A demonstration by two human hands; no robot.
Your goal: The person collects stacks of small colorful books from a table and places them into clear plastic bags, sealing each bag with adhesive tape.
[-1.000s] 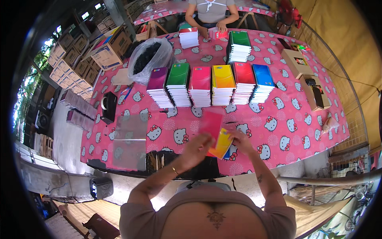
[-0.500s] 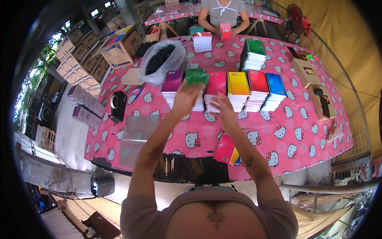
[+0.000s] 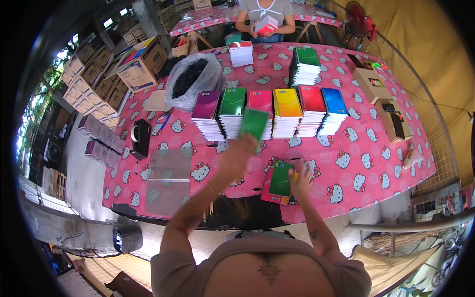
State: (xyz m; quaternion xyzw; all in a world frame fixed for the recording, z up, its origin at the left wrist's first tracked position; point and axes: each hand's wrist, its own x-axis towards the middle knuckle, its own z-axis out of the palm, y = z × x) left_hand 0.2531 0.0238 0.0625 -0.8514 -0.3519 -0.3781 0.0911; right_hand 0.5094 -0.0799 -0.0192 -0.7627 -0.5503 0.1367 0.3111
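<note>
My left hand [image 3: 238,157], slightly blurred, grips a green notebook [image 3: 255,123] by its near end. It is lifted in front of the notebook stacks, overlapping the pink stack [image 3: 259,99] in view. Near the front edge, my right hand [image 3: 301,182] holds the right side of another green notebook [image 3: 281,179]. That one lies over a small fanned pile with a pink notebook [image 3: 268,194] and yellow and blue edges showing. Behind my hands stand the purple stack [image 3: 206,106], green stack [image 3: 232,102], yellow stack [image 3: 288,103], red stack [image 3: 311,100] and blue stack [image 3: 334,102] of spiral notebooks.
A clear plastic sheet [image 3: 168,180] lies at left, near a black tape dispenser [image 3: 141,139]. Farther back are a bag of black material [image 3: 193,81], cartons [image 3: 143,64] and a tall green stack [image 3: 306,67]. Across the table a person [image 3: 266,20] holds red notebooks. Cardboard boxes [image 3: 391,119] sit right.
Both hands have come back from the stacks; the left now lifts a green notebook, the right has brought another green one onto the front pile. The person opposite has raised and tilted the red notebooks.
</note>
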